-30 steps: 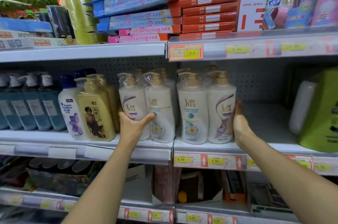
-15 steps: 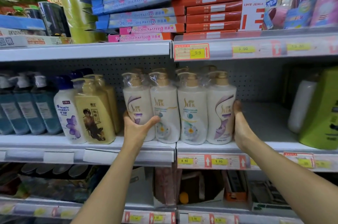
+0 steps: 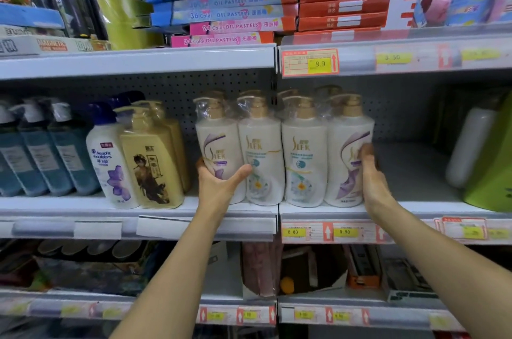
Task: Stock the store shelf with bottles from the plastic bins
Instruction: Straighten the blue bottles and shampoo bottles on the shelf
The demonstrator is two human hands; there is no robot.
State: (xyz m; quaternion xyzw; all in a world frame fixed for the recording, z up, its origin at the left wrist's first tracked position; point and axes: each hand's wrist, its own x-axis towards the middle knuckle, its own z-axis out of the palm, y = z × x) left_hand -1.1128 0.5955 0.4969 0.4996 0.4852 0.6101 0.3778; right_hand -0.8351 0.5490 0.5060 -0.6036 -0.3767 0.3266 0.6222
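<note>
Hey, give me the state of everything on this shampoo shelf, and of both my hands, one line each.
Leftmost Slek bottle: upright, pump wrapped, gripped by left hand.
Rightmost Slek bottle: upright, pump wrapped, right hand pressed against its side.
Two middle Slek bottles: upright, pumps wrapped, standing between those.
Head & Shoulders bottle: upright, untouched.
Yellow pump bottle: upright, untouched.
Oil pastel boxes: stacked flat.

This is a shop aisle, plainly. A yellow 9.9 price tag (image 3: 318, 64) sits clipped to a metal shelf edge (image 3: 194, 60). Above the tag lie stacked oil pastel boxes (image 3: 230, 26); below it stand rows of shrink-wrapped shampoo bottles (image 3: 303, 156), and lower still run more price labels (image 3: 345, 232).
</note>
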